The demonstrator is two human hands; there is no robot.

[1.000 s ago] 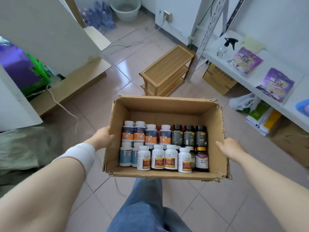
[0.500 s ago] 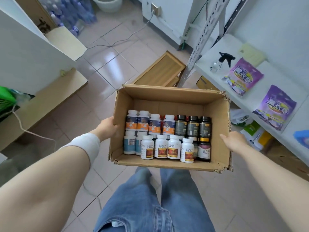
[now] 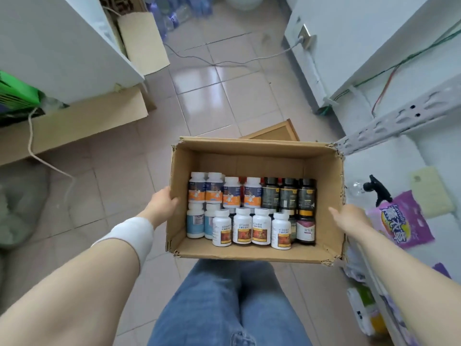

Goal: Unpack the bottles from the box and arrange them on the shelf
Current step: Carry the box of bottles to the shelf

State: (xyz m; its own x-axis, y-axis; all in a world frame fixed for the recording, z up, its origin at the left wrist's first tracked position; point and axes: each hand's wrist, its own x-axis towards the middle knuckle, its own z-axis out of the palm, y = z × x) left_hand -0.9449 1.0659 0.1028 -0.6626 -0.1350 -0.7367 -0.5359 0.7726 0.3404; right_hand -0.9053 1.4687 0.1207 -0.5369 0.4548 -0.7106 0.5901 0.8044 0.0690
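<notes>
I hold an open cardboard box (image 3: 254, 156) in the air in front of my legs. My left hand (image 3: 162, 204) grips its left wall and my right hand (image 3: 349, 221) grips its right wall. Several bottles stand inside: white ones with orange labels (image 3: 224, 191) at the back left, dark ones (image 3: 289, 193) at the back right, white ones with red labels (image 3: 252, 227) in front. The white shelf (image 3: 409, 156) lies to the right, close to the box's right edge.
On the shelf lie a spray bottle (image 3: 374, 188), a purple pouch (image 3: 401, 218) and a pale cloth (image 3: 429, 188). A wooden stool (image 3: 274, 132) stands behind the box. Cardboard (image 3: 82, 123) and a cable (image 3: 224, 61) lie on the tiled floor.
The box has moved to the right, toward the shelf, with both hands still on it. The view has swung so the shelf sits beside the box and the stool is mostly hidden behind it.
</notes>
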